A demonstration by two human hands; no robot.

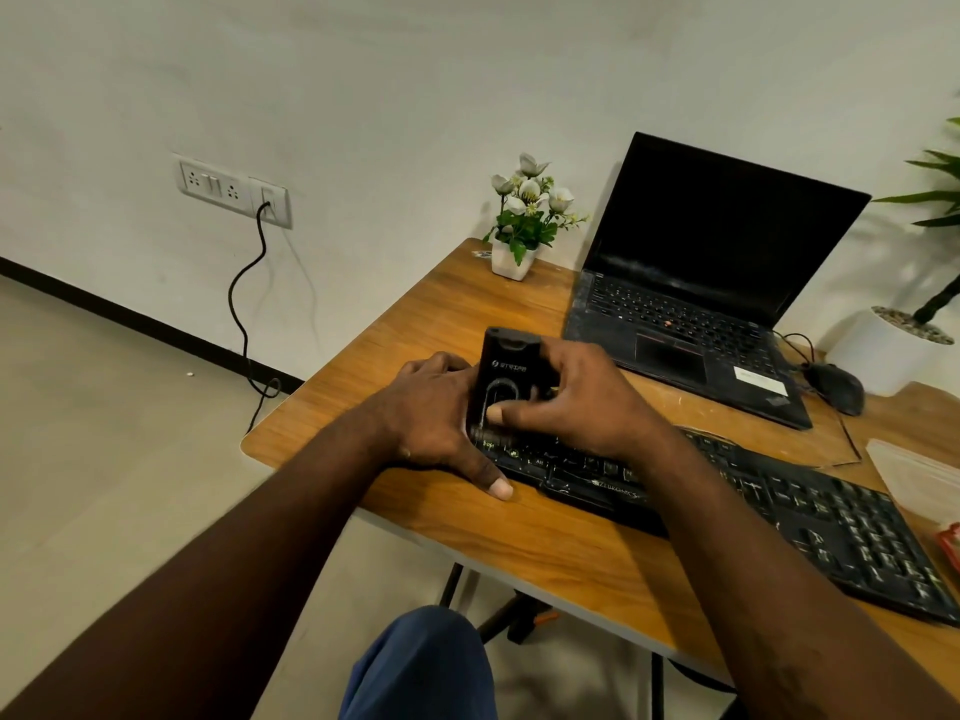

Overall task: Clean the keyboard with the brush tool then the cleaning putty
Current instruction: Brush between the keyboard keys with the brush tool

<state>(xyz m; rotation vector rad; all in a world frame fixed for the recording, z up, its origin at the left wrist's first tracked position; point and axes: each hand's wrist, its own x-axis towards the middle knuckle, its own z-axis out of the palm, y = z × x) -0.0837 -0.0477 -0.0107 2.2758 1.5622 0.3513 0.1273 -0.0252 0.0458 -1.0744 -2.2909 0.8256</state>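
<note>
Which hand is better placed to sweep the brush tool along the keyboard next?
Right, likely. The right hand grips the brush tool, thumb on its face, and most of the keyboard stretches to that side. The left hand holds the tool's left edge.

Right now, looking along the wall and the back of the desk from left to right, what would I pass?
wall socket panel → small flower pot → open laptop → large white planter

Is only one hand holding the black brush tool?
No, the left hand and the right hand both grip the brush tool over the left end of the keyboard.
</note>
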